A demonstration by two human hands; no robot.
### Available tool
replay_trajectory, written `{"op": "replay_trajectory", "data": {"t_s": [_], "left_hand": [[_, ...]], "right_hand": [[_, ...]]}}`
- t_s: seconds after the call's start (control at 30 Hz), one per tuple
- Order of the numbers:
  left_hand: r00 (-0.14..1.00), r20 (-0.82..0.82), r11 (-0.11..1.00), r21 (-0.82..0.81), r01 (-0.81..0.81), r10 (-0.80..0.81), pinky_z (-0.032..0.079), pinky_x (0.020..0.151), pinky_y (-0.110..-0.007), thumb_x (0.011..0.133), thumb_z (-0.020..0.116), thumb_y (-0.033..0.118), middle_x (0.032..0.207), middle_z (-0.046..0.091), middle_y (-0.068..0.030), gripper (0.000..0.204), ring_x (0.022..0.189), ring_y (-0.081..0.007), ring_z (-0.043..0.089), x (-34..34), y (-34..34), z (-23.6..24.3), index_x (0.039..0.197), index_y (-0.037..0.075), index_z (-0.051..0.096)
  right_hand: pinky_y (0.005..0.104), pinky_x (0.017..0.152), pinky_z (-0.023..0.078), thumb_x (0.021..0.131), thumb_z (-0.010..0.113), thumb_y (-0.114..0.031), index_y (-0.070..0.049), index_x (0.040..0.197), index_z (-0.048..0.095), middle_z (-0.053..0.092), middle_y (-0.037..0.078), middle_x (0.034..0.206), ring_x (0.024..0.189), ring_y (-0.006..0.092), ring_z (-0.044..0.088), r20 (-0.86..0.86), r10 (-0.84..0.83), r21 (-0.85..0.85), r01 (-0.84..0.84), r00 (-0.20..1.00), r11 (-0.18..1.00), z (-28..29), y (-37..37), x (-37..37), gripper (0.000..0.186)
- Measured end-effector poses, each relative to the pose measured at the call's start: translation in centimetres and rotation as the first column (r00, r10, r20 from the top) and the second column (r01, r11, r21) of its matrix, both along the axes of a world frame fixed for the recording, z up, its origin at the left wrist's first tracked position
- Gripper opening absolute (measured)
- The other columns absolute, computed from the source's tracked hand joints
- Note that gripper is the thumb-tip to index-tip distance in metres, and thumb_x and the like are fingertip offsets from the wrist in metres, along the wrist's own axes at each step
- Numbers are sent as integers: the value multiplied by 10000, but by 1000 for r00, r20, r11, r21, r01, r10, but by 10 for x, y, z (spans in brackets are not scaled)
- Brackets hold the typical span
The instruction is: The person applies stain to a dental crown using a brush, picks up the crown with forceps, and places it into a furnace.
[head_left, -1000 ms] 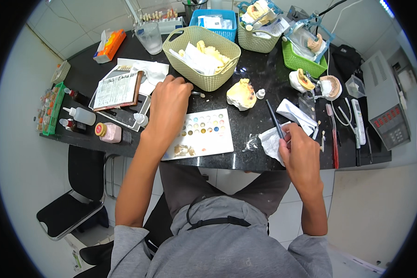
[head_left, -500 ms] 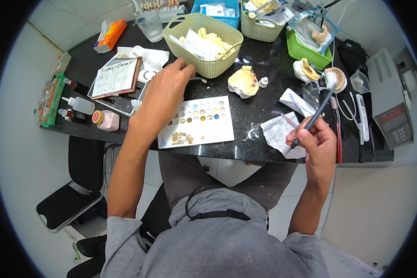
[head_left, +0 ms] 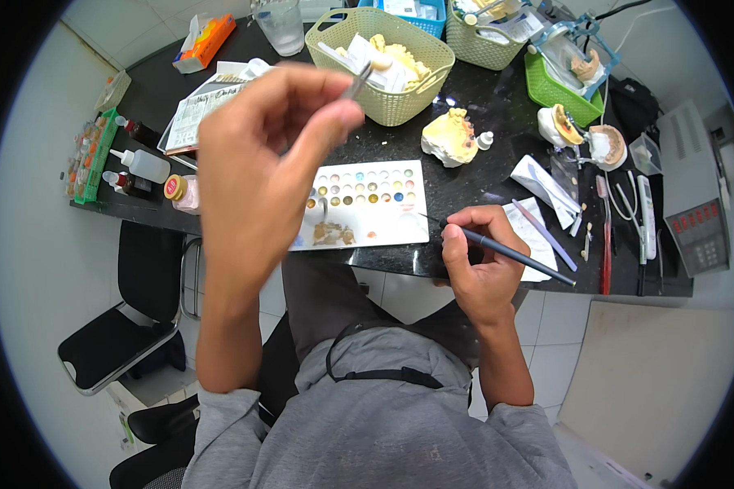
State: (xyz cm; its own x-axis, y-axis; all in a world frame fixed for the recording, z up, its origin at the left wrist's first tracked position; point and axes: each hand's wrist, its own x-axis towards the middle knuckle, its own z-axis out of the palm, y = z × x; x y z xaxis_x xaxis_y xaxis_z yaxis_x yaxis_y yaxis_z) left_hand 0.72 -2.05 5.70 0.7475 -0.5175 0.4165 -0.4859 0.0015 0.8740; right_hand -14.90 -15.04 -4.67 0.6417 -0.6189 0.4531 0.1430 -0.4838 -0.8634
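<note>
My left hand (head_left: 269,155) is raised over the left part of the bench, closed on a slim metal instrument (head_left: 357,81). A small pale, tooth-like piece (head_left: 380,62) shows at its tip; the instrument's lower end is hidden. My right hand (head_left: 485,265) grips a thin dark-handled brush (head_left: 506,248) like a pen. Its fine tip points left, over the right edge of a white palette (head_left: 391,232). Several rows of coloured wells and a brown smear mark the palette, whose left side is partly behind my left hand. Beyond it stands a plaster dental model (head_left: 448,140) beside a small white bottle (head_left: 485,140).
Crumpled white paper (head_left: 538,244) and a purple-handled tool (head_left: 546,236) lie right of the palette. Baskets, such as the pale green one (head_left: 404,102), line the back. Dropper bottles (head_left: 145,165) stand left. More dental models (head_left: 559,126) and a grey control unit (head_left: 693,232) are right.
My left hand has lifted from the bench, bringing up the metal instrument with the pale piece. My right hand has moved left with the brush, its tip now at the palette.
</note>
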Motion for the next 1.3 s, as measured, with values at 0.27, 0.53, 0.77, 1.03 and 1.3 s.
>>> {"op": "replay_trajectory", "data": {"t_s": [0.27,0.53,0.77,1.03,1.3], "left_hand": [[811,-577,990,-142,15,-95,558,751,-275,867,616,-53,915,682,-188,170,817,-189,680,-90,60,-71,1030,-90,652],[866,-499,1000,-22,4,-14,553,744,-248,870,634,-26,930,696,-178,148,853,-206,695,-93,58,-124,1006,-78,662],[687,-726,999,12,51,-26,560,736,-244,869,654,7,944,697,-192,191,860,-180,685,-84,52,-114,1028,-98,652],[598,-796,996,-71,60,-93,564,737,-225,884,655,51,949,707,-147,230,854,-139,676,-79,53,-118,1075,-76,651],[596,-796,995,-73,75,-103,564,724,-221,879,665,73,926,713,-139,240,852,-134,680,-79,54,-122,1089,-44,660]], "right_hand": [[189,466,413,767,657,-8,1,787,600,608,40,647,515,52,551,-96,12,-80,-19,995,997,-3,1,4,61],[187,467,415,748,663,12,8,784,610,613,48,654,515,60,560,-120,-4,-114,-10,993,993,-2,1,8,65],[193,473,411,735,656,20,17,779,608,618,66,665,511,79,556,-134,-4,-50,-3,991,999,-1,2,7,65],[246,529,521,738,705,-16,30,818,620,666,134,712,601,188,661,72,275,8,-277,959,961,-2,17,11,125],[259,523,540,707,722,-33,10,790,632,672,113,698,612,210,687,-5,285,-71,-285,958,956,-4,23,21,130]]}}
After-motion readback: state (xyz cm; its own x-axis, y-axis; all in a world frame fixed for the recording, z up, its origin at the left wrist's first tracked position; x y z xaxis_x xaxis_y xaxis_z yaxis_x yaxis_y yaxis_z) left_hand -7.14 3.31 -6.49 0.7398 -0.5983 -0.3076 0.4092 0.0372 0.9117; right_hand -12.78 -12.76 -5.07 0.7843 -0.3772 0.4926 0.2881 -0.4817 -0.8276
